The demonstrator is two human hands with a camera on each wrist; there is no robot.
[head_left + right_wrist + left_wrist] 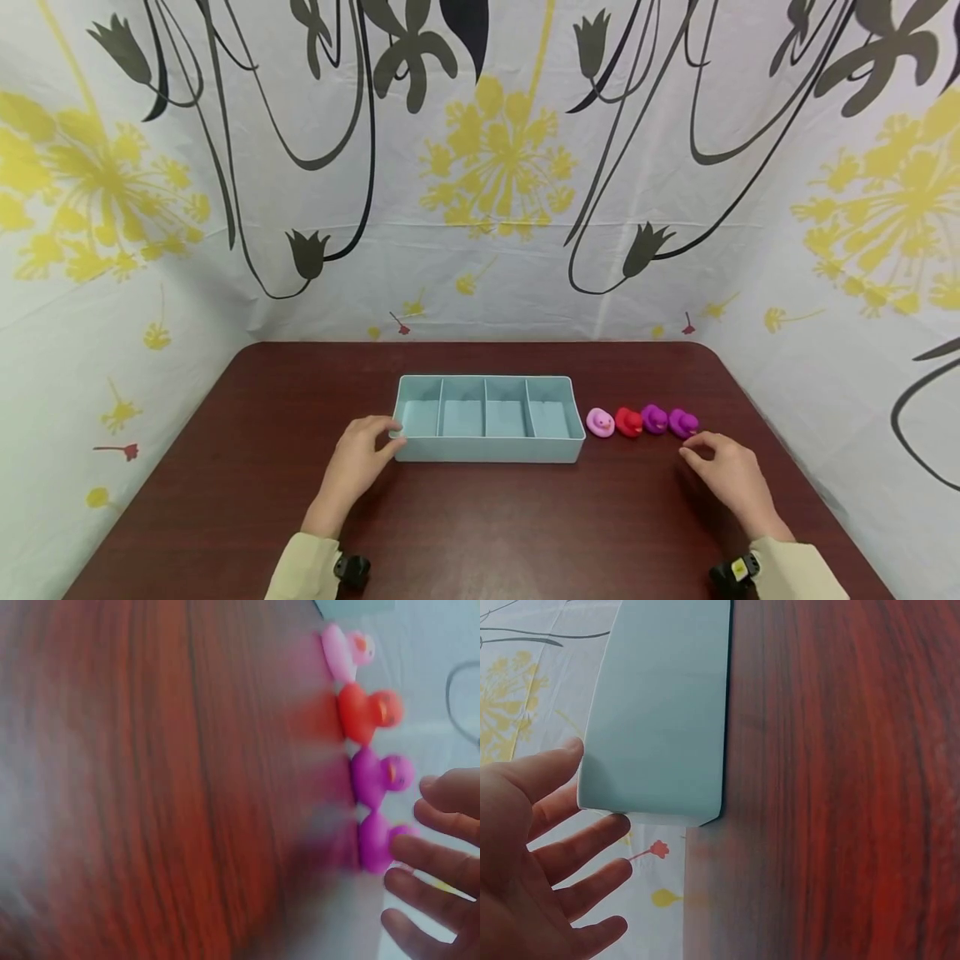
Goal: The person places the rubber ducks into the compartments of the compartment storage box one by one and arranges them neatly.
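Note:
A pale blue box (487, 450) with several compartments in a row stands on the dark red-brown table. My left hand (360, 458) holds its left front corner, thumb and index finger at the rim, the index tip partly hidden behind the wall in the left wrist view. To the right of the box, small rubber ducks stand in a line: a pink duck (600, 422), a red duck (628, 422), a purple duck (654, 419) and another purple duck (683, 423) at the right end. Beside that end duck hovers my right hand (726, 473), fingers loosely spread and holding nothing.
The table (480, 533) has rounded far corners. White cloth (495, 275) printed with yellow and grey flowers hangs behind it and along both sides. Each wrist carries a small black camera (352, 571) below a light sleeve (303, 567).

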